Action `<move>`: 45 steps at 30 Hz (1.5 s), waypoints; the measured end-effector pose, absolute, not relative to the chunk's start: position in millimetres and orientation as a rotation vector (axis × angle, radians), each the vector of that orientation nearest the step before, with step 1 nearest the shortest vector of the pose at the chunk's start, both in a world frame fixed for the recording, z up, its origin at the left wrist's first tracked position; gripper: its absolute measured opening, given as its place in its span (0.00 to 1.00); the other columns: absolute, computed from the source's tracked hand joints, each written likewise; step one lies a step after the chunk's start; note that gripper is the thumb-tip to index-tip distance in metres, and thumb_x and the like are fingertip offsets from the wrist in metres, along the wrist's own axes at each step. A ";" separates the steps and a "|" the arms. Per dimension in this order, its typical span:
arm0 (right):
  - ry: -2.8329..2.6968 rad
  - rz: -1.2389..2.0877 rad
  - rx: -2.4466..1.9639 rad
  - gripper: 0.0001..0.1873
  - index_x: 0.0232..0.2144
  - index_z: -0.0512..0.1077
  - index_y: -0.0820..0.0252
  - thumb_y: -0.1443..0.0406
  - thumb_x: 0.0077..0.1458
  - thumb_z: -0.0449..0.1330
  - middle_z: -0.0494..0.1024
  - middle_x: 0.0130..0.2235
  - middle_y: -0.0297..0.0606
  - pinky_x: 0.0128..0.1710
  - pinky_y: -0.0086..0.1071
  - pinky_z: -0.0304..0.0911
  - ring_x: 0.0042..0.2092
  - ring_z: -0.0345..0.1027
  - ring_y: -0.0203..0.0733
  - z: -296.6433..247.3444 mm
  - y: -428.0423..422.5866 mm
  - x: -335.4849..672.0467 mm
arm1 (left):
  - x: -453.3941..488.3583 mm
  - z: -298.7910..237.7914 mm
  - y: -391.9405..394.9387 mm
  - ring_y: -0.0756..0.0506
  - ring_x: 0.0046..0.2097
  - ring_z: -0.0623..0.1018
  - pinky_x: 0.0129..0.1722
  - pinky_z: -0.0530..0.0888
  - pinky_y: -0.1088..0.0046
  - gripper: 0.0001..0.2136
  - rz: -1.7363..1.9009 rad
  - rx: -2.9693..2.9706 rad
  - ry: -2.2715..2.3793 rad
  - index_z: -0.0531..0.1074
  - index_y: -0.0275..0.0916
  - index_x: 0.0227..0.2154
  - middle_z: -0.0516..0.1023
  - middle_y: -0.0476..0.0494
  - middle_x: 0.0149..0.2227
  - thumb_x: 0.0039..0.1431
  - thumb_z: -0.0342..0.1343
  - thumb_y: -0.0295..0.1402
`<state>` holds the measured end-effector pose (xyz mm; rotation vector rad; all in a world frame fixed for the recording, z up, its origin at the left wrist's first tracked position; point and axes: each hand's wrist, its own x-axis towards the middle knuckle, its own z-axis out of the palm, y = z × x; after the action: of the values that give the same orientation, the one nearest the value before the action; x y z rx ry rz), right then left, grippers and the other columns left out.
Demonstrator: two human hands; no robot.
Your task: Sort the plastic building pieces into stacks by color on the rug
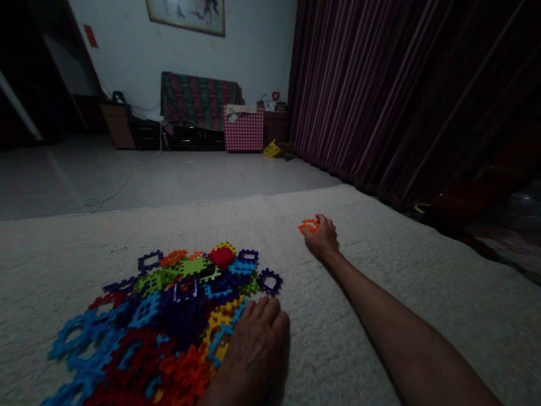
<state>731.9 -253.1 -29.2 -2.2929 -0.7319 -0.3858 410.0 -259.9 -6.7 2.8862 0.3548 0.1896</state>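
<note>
A heap of flat, toothed plastic puzzle pieces (158,329) in blue, purple, red, orange, yellow and green lies on a cream rug (403,292). My left hand (258,341) rests palm down at the heap's right edge, fingers together and lying flat on yellow and blue pieces. My right hand (321,236) is stretched far forward, its fingers closed on an orange piece (308,226) that touches the rug, well apart from the heap.
A dark striped curtain (405,68) runs along the right side. Beyond the rug lies a grey floor (153,176) with a cable, a covered sofa (201,101) and a checked box (244,129) against the far wall. Dark clutter sits at the right.
</note>
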 end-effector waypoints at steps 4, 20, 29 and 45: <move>-0.754 -0.366 -2.338 0.32 0.57 0.65 0.62 0.55 0.52 0.59 0.72 0.52 0.52 0.50 0.45 0.64 0.51 0.67 0.53 -35.6 -243.8 741.9 | 410.9 -9.7 -259.1 0.41 0.54 0.68 0.58 0.64 0.57 0.12 0.174 2.874 0.351 0.70 0.40 0.44 0.71 0.41 0.52 0.66 0.44 0.24; -0.769 -0.379 -2.387 0.36 0.59 0.63 0.61 0.52 0.50 0.60 0.66 0.58 0.55 0.53 0.46 0.60 0.55 0.65 0.57 -44.1 -240.3 744.8 | 409.2 -3.5 -258.9 0.41 0.51 0.68 0.55 0.65 0.58 0.09 0.198 2.893 0.352 0.69 0.40 0.42 0.70 0.41 0.48 0.67 0.44 0.28; -0.851 -0.362 -2.505 0.33 0.58 0.65 0.66 0.54 0.54 0.57 0.73 0.53 0.56 0.52 0.44 0.61 0.53 0.67 0.57 -48.1 -239.9 752.5 | 409.0 -8.5 -256.9 0.41 0.51 0.68 0.55 0.66 0.58 0.09 0.252 2.909 0.339 0.69 0.39 0.41 0.71 0.41 0.47 0.67 0.44 0.29; -1.199 -0.725 -1.900 0.20 0.49 0.71 0.63 0.63 0.56 0.54 0.74 0.51 0.52 0.58 0.49 0.59 0.55 0.66 0.54 -34.0 -238.4 720.0 | 407.1 -0.6 -243.4 0.41 0.50 0.73 0.52 0.73 0.61 0.10 0.544 2.659 0.251 0.72 0.37 0.43 0.75 0.37 0.47 0.61 0.50 0.26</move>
<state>720.0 -238.4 -34.0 -1.9004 -1.1994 -0.7255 407.1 -243.4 -0.6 2.6590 0.2508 0.5439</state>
